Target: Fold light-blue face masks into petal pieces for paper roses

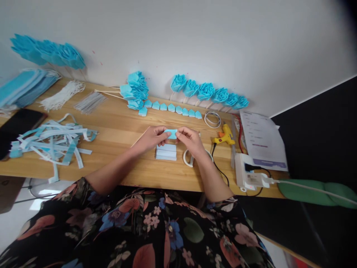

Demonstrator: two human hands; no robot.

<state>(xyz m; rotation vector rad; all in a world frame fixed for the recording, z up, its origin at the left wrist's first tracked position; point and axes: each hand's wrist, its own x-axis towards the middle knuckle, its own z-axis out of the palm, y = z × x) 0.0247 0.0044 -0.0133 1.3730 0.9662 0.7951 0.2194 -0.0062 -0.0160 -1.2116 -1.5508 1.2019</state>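
Note:
My left hand (152,137) and my right hand (191,140) together pinch a small light-blue folded piece (171,133) above the wooden table (117,130). Both hands have their fingers closed on its ends. Directly under the piece lies a small stack of blue cut rectangles (166,152). A roll of tape (189,159) sits just below my right hand. A thin wooden stick (140,136) pokes out from behind my left hand.
A row of folded blue petals (170,108) and finished blue flowers (208,91) lie along the wall. A yellow glue gun (224,136), a white power strip (247,175) and papers (262,139) are to the right. Blue scrap strips (52,141), a phone (16,126) and stacked masks (23,87) are left.

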